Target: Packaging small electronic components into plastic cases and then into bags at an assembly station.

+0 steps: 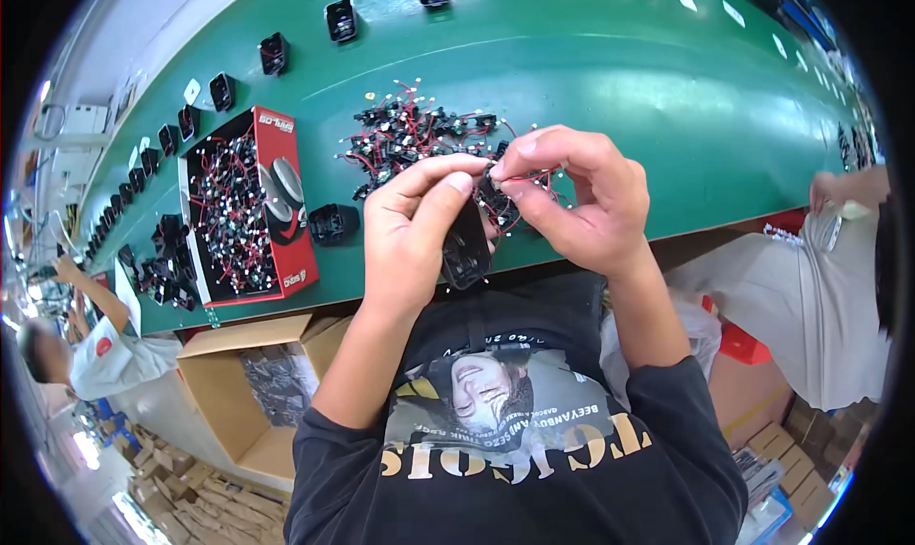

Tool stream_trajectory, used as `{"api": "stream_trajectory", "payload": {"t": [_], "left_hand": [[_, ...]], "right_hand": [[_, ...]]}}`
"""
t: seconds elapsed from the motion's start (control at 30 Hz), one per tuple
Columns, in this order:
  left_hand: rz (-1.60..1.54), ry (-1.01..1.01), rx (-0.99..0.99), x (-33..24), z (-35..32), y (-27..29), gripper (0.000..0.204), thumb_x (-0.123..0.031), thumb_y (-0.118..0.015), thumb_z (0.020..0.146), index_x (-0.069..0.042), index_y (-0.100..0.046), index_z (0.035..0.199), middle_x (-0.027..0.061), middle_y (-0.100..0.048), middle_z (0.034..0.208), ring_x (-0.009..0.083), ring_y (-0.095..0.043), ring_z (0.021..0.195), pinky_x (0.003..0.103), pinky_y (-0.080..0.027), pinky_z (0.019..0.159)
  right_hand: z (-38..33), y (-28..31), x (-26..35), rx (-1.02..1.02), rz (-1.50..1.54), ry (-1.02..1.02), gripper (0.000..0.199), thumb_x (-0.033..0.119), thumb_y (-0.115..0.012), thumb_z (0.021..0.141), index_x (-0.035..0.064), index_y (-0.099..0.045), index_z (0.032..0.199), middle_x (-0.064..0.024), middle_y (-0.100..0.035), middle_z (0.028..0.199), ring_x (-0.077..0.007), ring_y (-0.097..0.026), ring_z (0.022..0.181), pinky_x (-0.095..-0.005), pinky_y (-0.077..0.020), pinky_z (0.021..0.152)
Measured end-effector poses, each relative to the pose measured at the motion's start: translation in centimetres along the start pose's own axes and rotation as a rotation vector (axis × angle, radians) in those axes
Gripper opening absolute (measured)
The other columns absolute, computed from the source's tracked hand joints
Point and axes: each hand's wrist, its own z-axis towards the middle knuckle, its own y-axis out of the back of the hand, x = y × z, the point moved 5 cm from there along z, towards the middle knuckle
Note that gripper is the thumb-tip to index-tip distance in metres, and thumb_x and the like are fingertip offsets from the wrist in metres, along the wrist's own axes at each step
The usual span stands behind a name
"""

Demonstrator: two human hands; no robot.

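Black housing (pixel 466 250) gripped by curled left hand (pixel 412 223); wired part (pixel 490 200) pinched by right hand (pixel 593 200); snagging risked if dragged against wire pile (pixel 405 131), eleven o'clock

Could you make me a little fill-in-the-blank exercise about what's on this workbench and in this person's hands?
1. The table is coloured ____.
2. The case held in the left grip is coloured ____.
3. From the person's viewpoint, the box stands to the ____ of the loose pile of wired parts.
4. The box's outer side facing that pile is mostly ____.

Missing words: green; black; left; red.
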Motion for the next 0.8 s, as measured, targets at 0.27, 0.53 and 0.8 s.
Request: {"api": "stream_trajectory", "payload": {"t": [0.27,0.53,0.8], "left_hand": [[0.135,-0.238,-0.041,0.5,1.9,-1.3,0.021,-0.009,-0.057,0.095,0.001,-0.067,0.11,0.007,-0.068,0.084,0.0124,-0.061,0.072,0.025,-0.05,0.067],[-0.324,-0.298,-0.054,0.0,2.2,-1.9,0.026,-0.022,-0.049,0.102,0.0,-0.063,0.1,0.01,-0.064,0.086,0.0149,-0.058,0.074,0.025,-0.047,0.07],[-0.15,-0.346,-0.022,0.1,1.9,-0.9,0.044,-0.036,-0.035,0.105,-0.001,-0.059,0.093,0.0138,-0.063,0.087,0.0187,-0.057,0.08,0.029,-0.047,0.075]], "right_hand": [[0.3,1.0,2.0,-0.058,-0.277,0.074,0.041,-0.017,-0.068,0.073,-0.0008,-0.057,0.109,-0.0132,-0.07,0.088,-0.0199,-0.065,0.075,-0.0294,-0.0557,0.068],[-1.3,0.3,2.5,-0.09,0.024,-0.086,0.043,-0.016,-0.072,0.071,-0.0004,-0.057,0.108,-0.012,-0.07,0.086,-0.02,-0.067,0.075,-0.0283,-0.0562,0.067],[-1.1,-2.4,4.0,0.041,-0.143,0.039,0.041,-0.015,-0.073,0.072,0.001,-0.057,0.107,-0.0111,-0.069,0.085,-0.02,-0.066,0.075,-0.0285,-0.0565,0.066]]}}
